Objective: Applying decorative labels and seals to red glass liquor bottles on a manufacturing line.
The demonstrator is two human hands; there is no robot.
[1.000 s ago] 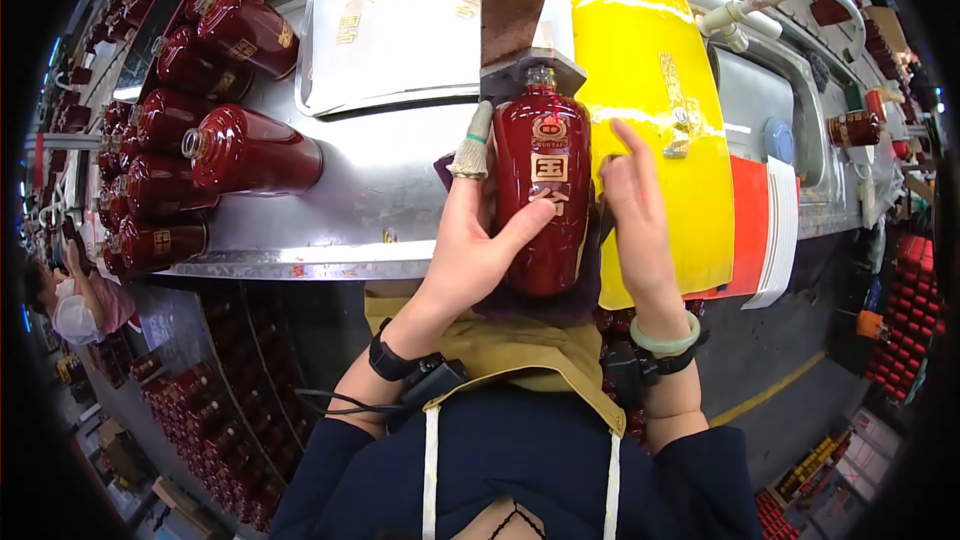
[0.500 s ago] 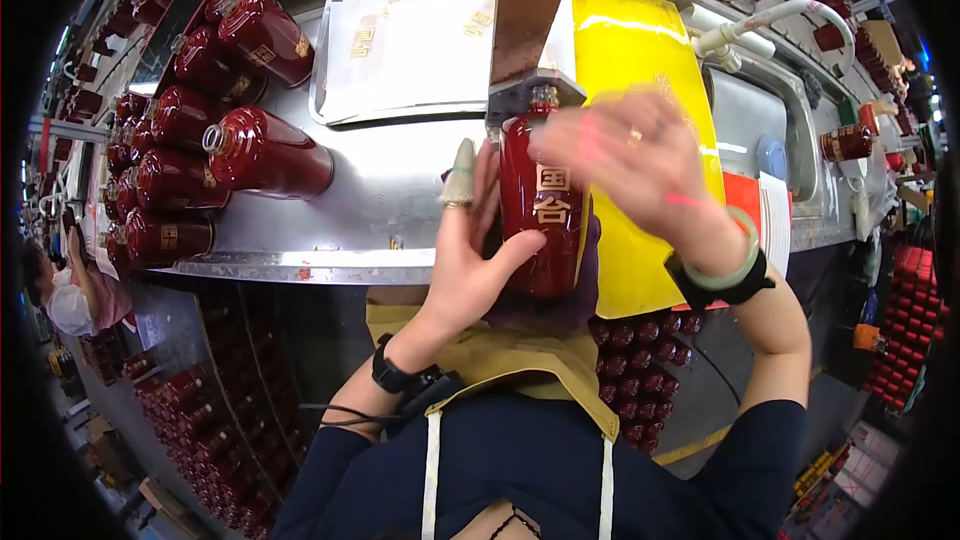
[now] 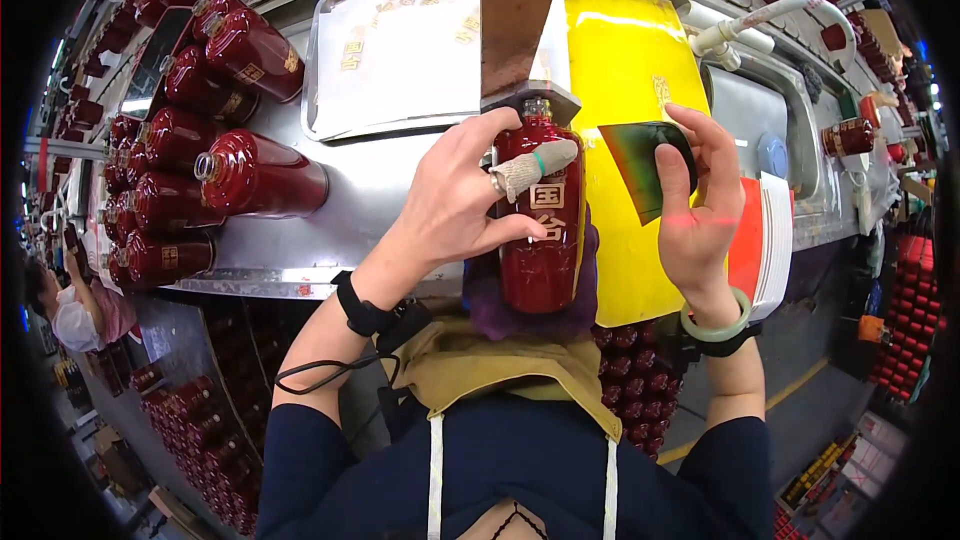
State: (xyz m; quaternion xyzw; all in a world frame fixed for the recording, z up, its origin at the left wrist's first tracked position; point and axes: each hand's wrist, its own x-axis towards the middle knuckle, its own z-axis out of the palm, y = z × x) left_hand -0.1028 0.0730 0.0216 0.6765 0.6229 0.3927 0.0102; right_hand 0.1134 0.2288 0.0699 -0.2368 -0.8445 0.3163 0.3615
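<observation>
Left hand [image 3: 450,190]: While its thumb and cloth-covered finger lie over the front of the bottle [image 3: 540,278], they are spread apart, and a bare finger reaches to the bottle's shoulder.
Right hand [image 3: 705,220]: its thumb and fingers are clamped on a dark sheet [image 3: 632,165], held above the yellow sheet [image 3: 640,275].
Bottle: glossy red with gold characters, directly in front of the person, neck pointing away; purple cloth [image 3: 500,316] shows around its base end.
Post [image 3: 520,15]: brown, just beyond the bottle's neck, with a grey plate at its foot.
Desk [image 3: 370,175]: shiny metal, carrying a tray [image 3: 310,90] of white paper and gold pieces, and several red bottles [image 3: 265,175] at the left.
Sink [image 3: 750,110]: just right of the yellow sheet, near a pale bent pipe [image 3: 765,16].
</observation>
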